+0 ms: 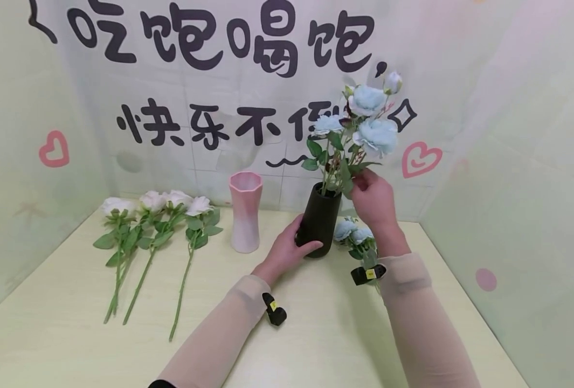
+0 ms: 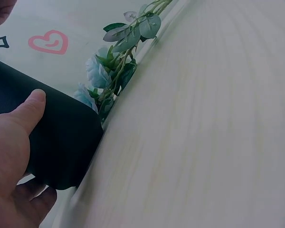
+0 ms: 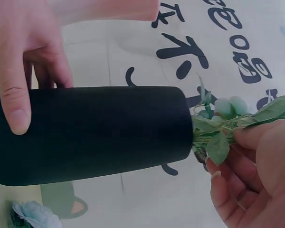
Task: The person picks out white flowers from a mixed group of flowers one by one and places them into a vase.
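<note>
Currently holding the tapered black vase (image 1: 318, 226) low on its body with the left hand (image 1: 291, 245), curling the fingers partway round and laying the thumb across the near side. Leaning the vase slightly rightward, near the back of the pale table (image 1: 311, 345). Extending the right arm farther forward, pinching leafy stems (image 3: 206, 137) between thumb and fingers of the right hand (image 1: 376, 199), just beside the vase's mouth. Standing those stems inside the mouth, with light-blue peony-like blooms (image 1: 376, 136) spreading above. Covering part of a second blue bunch (image 1: 361, 235) with the right wrist in the head view. Working right of a pink-and-white faceted vase (image 1: 245, 215) and of pale roses (image 1: 153, 201) lying farther left. Wearing black wrist cameras (image 1: 278, 317) with yellow labels (image 1: 371, 274) too small to read. Facing a wall hanging (image 1: 209, 86) printed "吃饱喝饱," in black, then "快乐不" below, with the next character partly hidden behind blooms.
</note>
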A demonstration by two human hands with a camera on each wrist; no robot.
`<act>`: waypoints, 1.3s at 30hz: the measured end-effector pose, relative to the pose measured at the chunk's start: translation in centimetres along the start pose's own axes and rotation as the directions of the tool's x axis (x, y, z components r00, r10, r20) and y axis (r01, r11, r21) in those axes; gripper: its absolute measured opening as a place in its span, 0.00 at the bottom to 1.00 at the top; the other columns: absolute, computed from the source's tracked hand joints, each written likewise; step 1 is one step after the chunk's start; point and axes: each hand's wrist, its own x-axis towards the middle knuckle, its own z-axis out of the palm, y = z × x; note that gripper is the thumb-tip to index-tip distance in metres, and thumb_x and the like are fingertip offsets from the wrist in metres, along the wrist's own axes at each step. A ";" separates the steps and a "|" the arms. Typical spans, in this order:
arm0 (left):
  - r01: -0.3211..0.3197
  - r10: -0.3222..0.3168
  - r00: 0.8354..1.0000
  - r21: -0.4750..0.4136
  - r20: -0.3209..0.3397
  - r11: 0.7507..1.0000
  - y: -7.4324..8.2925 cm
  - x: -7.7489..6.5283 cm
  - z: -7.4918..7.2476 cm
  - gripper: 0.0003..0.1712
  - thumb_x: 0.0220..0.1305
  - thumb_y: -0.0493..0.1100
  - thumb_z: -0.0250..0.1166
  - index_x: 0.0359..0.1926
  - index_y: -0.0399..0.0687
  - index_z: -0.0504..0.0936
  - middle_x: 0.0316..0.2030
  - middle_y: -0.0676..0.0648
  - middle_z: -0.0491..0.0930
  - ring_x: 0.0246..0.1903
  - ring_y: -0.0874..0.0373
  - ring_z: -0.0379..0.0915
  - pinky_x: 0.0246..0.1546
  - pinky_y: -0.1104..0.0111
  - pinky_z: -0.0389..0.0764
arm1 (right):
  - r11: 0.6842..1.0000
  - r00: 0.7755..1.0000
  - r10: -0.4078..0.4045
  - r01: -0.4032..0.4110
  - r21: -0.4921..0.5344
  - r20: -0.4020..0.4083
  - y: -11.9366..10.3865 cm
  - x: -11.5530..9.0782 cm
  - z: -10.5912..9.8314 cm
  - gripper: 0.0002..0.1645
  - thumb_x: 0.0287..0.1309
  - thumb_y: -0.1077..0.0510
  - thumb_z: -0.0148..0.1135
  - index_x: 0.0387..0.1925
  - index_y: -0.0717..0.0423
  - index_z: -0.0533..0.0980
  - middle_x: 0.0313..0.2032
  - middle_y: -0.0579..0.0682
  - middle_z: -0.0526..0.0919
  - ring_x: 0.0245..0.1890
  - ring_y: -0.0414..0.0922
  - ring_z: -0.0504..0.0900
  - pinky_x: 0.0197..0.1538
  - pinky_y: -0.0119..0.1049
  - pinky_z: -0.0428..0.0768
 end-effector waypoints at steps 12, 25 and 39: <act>-0.029 0.029 0.999 0.003 -0.018 1.000 0.3 -0.3 -0.1 0.48 0.59 0.58 0.73 0.73 0.53 0.60 0.61 0.47 0.70 0.58 0.58 0.64 0.60 0.56 0.70 | 0.995 0.995 0.064 -0.057 -0.084 0.080 0.2 -0.5 0.6 0.15 0.69 0.51 0.57 0.41 0.58 0.83 0.26 0.52 0.83 0.24 0.47 0.77 0.30 0.41 0.74; -0.010 0.010 1.000 0.003 -0.009 1.000 0.0 -0.3 -0.1 0.50 0.59 0.60 0.72 0.74 0.53 0.58 0.64 0.48 0.68 0.60 0.59 0.63 0.61 0.56 0.69 | 0.995 0.998 0.012 -0.017 -0.097 -0.060 0.0 -0.2 1.0 0.14 0.66 0.51 0.60 0.32 0.57 0.81 0.24 0.52 0.82 0.23 0.47 0.77 0.27 0.41 0.73; -0.011 0.011 1.000 0.004 -0.014 1.000 0.3 -0.2 0.0 0.48 0.59 0.57 0.73 0.74 0.53 0.58 0.62 0.48 0.69 0.59 0.59 0.64 0.61 0.56 0.69 | 0.991 0.996 0.073 -0.065 -0.116 0.060 0.8 -0.3 1.5 0.12 0.68 0.50 0.60 0.37 0.55 0.79 0.25 0.51 0.83 0.24 0.45 0.79 0.27 0.41 0.75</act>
